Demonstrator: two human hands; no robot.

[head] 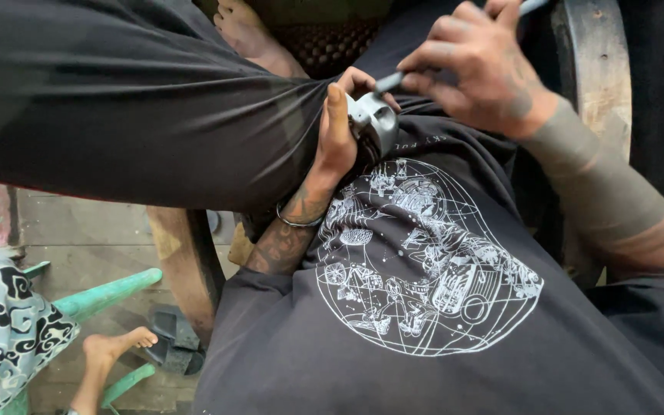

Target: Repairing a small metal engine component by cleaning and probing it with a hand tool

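Observation:
I look down my own black printed shirt (424,307) and black trouser leg (132,100). My left hand (337,131), with a tattooed forearm and a thin metal bracelet, grips a small grey metal part (374,119) with a round bore against my lap. My right hand (486,69) pinches a slim grey-blue tool (390,81) like a pen; its tip touches the top of the metal part. The tool's far end shows past my knuckles at the top edge.
A bare foot (251,34) rests at the top. Another person's bare foot (109,350), a patterned cloth (1,330) and green chair legs (109,292) are at the lower left. A wooden leg (186,261), a dark sandal (174,342) and a wooden armrest (597,69) are close.

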